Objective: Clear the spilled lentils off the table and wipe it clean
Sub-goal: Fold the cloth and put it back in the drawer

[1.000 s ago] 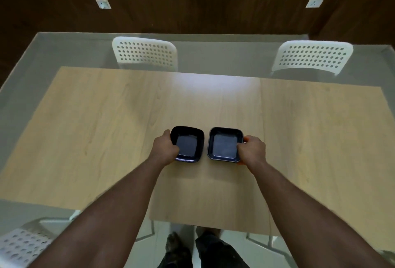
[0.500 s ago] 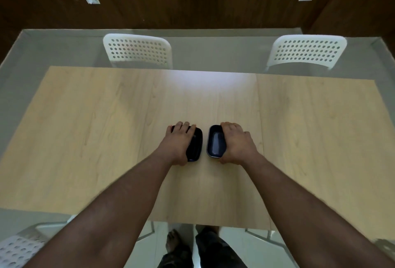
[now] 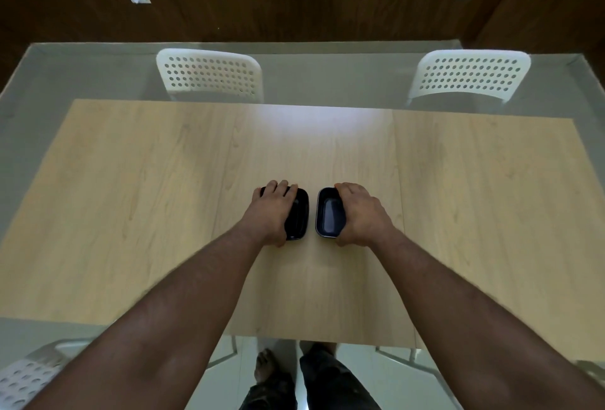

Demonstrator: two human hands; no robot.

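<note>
A person's left hand (image 3: pixel 273 211) and right hand (image 3: pixel 361 215) each grip a small dark square dish, the left dish (image 3: pixel 298 218) and right dish (image 3: pixel 329 218) standing just apart on a pale wood-grain surface (image 3: pixel 147 197). Two white perforated plastic chairs (image 3: pixel 209 74) stand at its far edge.

Both bare forearms reach forward, nearly parallel. The left hand (image 3: pixel 273 211) and the right hand (image 3: pixel 361 215) lie palm-down, fingers curled over dark dishes.
</note>
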